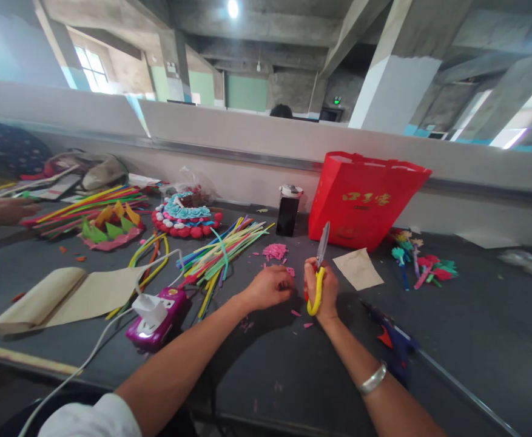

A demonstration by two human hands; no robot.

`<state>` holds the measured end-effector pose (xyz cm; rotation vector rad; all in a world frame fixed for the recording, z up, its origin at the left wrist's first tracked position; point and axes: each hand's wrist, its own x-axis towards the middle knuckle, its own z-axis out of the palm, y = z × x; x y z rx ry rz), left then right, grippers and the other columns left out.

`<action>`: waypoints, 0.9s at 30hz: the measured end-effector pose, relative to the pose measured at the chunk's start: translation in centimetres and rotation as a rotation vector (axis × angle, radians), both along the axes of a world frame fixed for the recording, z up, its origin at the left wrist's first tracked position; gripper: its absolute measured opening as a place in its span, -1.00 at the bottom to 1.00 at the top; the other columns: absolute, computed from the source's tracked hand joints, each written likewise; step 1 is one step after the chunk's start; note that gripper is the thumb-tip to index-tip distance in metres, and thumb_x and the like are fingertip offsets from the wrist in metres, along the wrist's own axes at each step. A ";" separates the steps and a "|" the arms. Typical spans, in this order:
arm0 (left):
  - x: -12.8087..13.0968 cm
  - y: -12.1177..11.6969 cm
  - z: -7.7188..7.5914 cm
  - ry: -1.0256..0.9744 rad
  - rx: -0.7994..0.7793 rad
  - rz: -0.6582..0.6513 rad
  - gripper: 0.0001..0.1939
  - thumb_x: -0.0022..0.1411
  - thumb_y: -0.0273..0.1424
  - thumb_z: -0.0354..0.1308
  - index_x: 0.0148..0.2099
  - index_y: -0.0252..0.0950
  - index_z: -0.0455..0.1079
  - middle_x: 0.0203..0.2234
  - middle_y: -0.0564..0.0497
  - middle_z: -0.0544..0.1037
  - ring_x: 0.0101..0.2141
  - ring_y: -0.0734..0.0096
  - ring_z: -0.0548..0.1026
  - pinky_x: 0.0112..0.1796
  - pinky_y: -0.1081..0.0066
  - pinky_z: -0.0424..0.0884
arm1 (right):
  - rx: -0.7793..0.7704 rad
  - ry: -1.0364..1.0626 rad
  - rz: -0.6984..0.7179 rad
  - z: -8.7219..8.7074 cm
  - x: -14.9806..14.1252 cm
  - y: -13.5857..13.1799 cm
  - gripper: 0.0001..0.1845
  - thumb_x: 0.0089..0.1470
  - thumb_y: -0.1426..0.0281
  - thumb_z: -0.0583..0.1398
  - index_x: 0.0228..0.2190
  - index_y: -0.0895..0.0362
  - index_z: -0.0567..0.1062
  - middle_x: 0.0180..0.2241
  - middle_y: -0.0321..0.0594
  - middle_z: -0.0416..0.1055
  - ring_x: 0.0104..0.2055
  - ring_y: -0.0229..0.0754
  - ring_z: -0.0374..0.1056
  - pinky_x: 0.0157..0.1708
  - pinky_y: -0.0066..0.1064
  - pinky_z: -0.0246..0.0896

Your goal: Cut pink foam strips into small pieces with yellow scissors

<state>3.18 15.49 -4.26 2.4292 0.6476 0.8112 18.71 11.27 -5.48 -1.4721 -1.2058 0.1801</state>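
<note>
My right hand [329,290] grips scissors [323,244] by their yellow handle, blades pointing up and away from me and looking closed. Just left of it, my left hand [269,287] rests low over the table with its fingers curled together; whatever the fingertips hold, if anything, is hidden. Small pink cut pieces lie by those fingers, and a larger pink heap [275,251] sits beyond them. A few loose pink bits [296,313] are scattered between and below my hands. To the right of the scissors lies a square of brown paper [358,269].
A red bag [366,200] and a dark bottle [288,212] stand at the back. Fuzzy stems [229,249], a purple power strip [159,321] and a paper roll [60,297] lie left. A glue gun [395,346] lies right. Another person's hand [6,211] reaches in at far left.
</note>
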 end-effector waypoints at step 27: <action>-1.7 1.8 0.0 0.106 -0.137 0.280 -0.96 -0.14 -0.47 0.19 -0.52 -0.26 0.45 -0.58 0.04 0.47 -0.53 0.40 0.35 -0.44 0.43 0.17 | -0.003 0.031 0.034 -0.8 0.5 0.4 -0.58 0.10 0.07 0.10 -0.26 0.16 0.48 -0.57 -0.29 0.45 -0.60 -0.25 0.34 -0.61 -0.49 0.20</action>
